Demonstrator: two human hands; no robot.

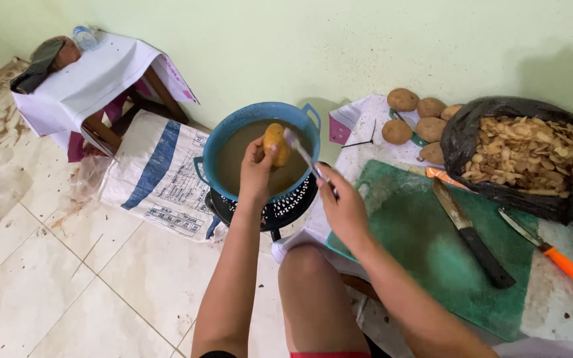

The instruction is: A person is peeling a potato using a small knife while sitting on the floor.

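While the left hand [257,166] pinches a potato [275,144] between thumb and fingertips, it holds it up over the blue pot [233,129], well inside the rim and above the murky brown water. The right hand [341,205] is wrapped tight around the handle of a peeler [302,154], whose pale head touches the potato's right side. That hand sits just outside the pot's right edge, above the black perforated stand [290,207] that carries the pot.

To the right, a green cutting board [426,245] lies on the floor with its near corner close to the right forearm. A dark-handled knife [470,233] rests slantwise across the board, blade pointing up and left. An orange-handled knife [552,250] lies beyond the board's right edge. Behind the board, a black bag [462,142] stands open, heaped with pale peelings [532,152]. Unpeeled potatoes [416,116] cluster against the wall, just left of the bag.

On the left, a white sack with a blue stripe [150,176] lies flat, its edge running under the pot stand. Further back, a small stool draped in white cloth [91,83] stands in the corner. Tiled floor [67,278] stretches wide at lower left. The person's bare knee [306,265] points up between both forearms.
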